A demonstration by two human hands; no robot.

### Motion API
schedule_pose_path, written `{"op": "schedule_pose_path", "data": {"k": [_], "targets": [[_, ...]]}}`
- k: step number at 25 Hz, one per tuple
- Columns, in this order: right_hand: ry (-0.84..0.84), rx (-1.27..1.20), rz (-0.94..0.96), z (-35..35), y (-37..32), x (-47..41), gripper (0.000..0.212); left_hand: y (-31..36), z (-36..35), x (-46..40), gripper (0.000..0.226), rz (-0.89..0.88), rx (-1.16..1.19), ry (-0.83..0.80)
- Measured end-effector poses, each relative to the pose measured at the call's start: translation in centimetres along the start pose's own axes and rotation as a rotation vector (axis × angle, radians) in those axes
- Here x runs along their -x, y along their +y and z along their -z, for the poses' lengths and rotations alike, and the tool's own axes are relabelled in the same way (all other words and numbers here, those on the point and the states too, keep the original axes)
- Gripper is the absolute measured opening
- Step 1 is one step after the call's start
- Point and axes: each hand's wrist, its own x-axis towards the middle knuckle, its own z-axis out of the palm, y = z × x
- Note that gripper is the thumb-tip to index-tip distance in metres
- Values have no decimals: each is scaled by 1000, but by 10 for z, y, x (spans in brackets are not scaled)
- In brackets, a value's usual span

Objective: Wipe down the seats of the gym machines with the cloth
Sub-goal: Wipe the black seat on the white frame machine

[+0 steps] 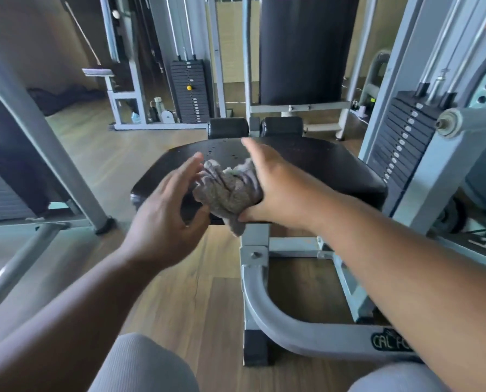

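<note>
the black padded seat [306,168] sits on a grey steel frame [281,312], its near edge rounded and its left corner jutting over bare wooden floor [117,154]. to its left the floor runs open as far as a slanted grey post [52,154]; on the right a weight stack [402,145] stands close beside the seat, leaving little room on that side. two black roller pads [256,127] lie just past the far edge, with an upright black back pad [306,49] behind them.

the right hand [278,188] grasps a bunched grey cloth [230,190] over the seat's near-left part, thumb hooked under the bundle and fingers stretched across its top (motion blur softens the fingertips). whether the cloth touches the vinyl cannot be told. the left hand [165,205] is released, its fingers spread and loosely bent, reaching at the cloth's left side, holding nothing.

small pale specks dot the seat's far surface. another machine with a weight stack [191,91] stands across the room.
</note>
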Motion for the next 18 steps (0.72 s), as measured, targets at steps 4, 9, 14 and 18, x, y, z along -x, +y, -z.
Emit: {"op": "schedule_pose_path", "data": {"k": [4, 9, 14, 18], "targets": [[-1, 325, -119, 7, 26, 6, 112, 35, -24, -14, 72, -165, -380, -97], [-41, 469, -120, -2, 35, 4, 123, 32, -44, -29, 61, -194, -549, -16], [-74, 505, -147, 1, 35, 10, 131, -30, 1, -14, 67, -146, -549, -5], [-36, 543, -117, -6, 33, 5, 99, -21, -3, -21, 63, -69, -461, 121]]}}
